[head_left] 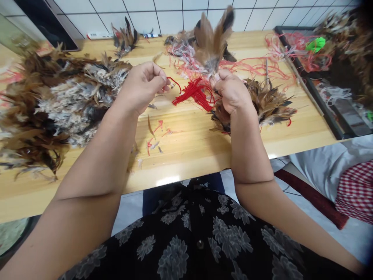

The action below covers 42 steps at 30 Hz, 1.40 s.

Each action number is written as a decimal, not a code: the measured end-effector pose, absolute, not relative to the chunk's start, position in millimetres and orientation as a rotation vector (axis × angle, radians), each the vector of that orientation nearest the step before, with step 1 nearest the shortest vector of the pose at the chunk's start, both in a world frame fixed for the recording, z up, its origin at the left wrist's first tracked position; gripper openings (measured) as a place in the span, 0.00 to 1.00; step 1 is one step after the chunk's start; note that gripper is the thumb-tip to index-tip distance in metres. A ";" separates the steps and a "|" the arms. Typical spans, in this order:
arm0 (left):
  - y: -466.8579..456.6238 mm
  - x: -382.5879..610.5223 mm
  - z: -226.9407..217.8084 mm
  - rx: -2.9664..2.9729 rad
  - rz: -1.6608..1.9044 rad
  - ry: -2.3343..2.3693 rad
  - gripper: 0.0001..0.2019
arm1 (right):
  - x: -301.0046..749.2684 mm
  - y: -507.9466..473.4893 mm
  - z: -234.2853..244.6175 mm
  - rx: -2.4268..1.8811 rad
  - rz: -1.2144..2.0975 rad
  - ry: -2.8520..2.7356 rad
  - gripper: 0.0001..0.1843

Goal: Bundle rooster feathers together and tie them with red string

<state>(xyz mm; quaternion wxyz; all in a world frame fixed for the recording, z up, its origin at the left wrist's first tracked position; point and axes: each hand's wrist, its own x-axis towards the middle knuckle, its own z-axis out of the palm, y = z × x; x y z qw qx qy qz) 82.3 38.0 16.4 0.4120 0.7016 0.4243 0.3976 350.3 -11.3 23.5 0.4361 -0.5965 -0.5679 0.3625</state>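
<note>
My right hand (231, 89) pinches a small bunch of brown feathers (212, 42) by its pale quill ends, tips pointing up. Between thumb and fingers of my left hand (145, 83) is one strand of red yarn (175, 81), which curves toward a heap of cut red yarn strands (194, 94) on the table. Left of that hand spreads a large pile of brown and grey-white feathers (72, 99). Beneath and right of my right hand lies a smaller pile of brown feathers (271, 102).
Pink and white string (256, 66) lies tangled behind my hands. At the right is a dark-framed tray (313, 105) with string and feathers. A dark screen (52, 23) leans at the back left. Markers (100, 36) lie along the tiled wall. Red scraps (154, 136) dot the wooden table (186, 149).
</note>
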 end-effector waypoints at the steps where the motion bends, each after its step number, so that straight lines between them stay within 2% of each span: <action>1: 36.5 83.8 18.0 1.771 0.992 1.048 0.20 | 345.2 -14.3 27.3 -1.455 0.953 -1.340 0.28; 6: 27.9 93.8 26.2 1.827 0.997 0.955 0.15 | 315.7 -23.5 27.8 -1.314 1.182 -1.276 0.27; 14: 28.2 96.6 25.7 1.826 1.052 0.912 0.17 | 302.3 -28.3 18.5 -1.285 1.333 -1.194 0.20; 18: 26.8 95.3 26.5 1.834 1.027 0.970 0.17 | 299.9 -23.6 19.6 -1.330 1.391 -1.021 0.23; 24: 19.8 100.0 21.0 2.103 0.788 1.230 0.12 | 310.5 -5.9 1.0 -1.589 0.948 -1.253 0.22; 28: 16.3 106.6 10.3 2.320 0.796 1.163 0.10 | 314.0 -8.9 4.6 -1.862 0.600 -1.545 0.23; 33: 11.0 112.6 5.7 2.497 0.878 1.085 0.07 | 305.6 -20.5 12.4 -1.930 0.466 -1.616 0.22; 37: 14.1 112.1 16.1 2.675 0.819 1.056 0.06 | 296.6 -28.0 18.3 -1.922 0.406 -1.918 0.22; 42: 39.8 93.9 23.4 2.693 0.785 1.020 0.05 | 292.2 -31.4 28.7 -1.654 0.504 -2.319 0.19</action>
